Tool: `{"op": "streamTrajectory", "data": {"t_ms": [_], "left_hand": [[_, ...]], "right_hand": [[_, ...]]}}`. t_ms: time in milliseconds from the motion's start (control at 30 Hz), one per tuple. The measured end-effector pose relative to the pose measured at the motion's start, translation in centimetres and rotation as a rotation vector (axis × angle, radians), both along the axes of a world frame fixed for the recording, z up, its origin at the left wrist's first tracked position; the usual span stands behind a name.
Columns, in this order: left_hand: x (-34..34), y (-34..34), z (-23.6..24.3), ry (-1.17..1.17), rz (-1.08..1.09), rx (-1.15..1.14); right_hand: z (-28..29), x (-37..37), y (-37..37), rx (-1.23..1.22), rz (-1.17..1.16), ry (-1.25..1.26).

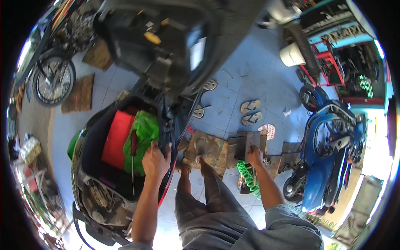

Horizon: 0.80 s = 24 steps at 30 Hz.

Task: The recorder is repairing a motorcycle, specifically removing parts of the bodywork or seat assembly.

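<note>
My left hand (156,162) is over the right side of a scooter's under-seat compartment (88,146), by a bunched green cloth (146,125). Its thumb stands apart from the fingers, and I see nothing gripped there. Beside it, a screwdriver (133,146) with a dark red handle lies across the cloth, its long shaft toward me. A flat red piece (116,141) is left of the cloth. Out to the right, my right hand (255,156) is closed above dark flat pieces on the floor. Whatever its fingers pinch is too small to make out.
The raised scooter seat (125,46) fills the top. Cardboard (216,152) lies underfoot, with a green coiled hose (248,177) by my right forearm. Sandals (251,112) lie ahead. A blue scooter (318,166) stands right, a white bucket (291,55) beyond, a motorcycle wheel (54,81) left.
</note>
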<state>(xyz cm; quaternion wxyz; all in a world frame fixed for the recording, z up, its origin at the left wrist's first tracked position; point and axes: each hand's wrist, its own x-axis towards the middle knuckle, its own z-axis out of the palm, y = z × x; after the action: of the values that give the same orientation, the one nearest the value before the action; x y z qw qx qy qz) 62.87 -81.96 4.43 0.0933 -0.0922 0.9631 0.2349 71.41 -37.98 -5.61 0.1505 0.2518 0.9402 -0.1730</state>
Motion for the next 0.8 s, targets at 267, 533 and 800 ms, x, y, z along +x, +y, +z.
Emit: {"op": "streamTrajectory", "data": {"t_ms": [267, 533, 800], "left_hand": [[0.9, 1.5, 0.8, 0.05, 0.032, -0.263], [1.3, 0.8, -1.6, 0.372, 0.062, -0.437], [-8.3, 28.3, -13.9, -0.146, -0.397, -0.1]], "right_hand": [[-2.1, 12.6, 13.5, -0.316, -0.693, -0.097], [-5.2, 16.3, 14.6, -0.388, -0.337, -0.072], [-3.3, 18.7, 15.8, -0.431, -0.245, -0.645]]}}
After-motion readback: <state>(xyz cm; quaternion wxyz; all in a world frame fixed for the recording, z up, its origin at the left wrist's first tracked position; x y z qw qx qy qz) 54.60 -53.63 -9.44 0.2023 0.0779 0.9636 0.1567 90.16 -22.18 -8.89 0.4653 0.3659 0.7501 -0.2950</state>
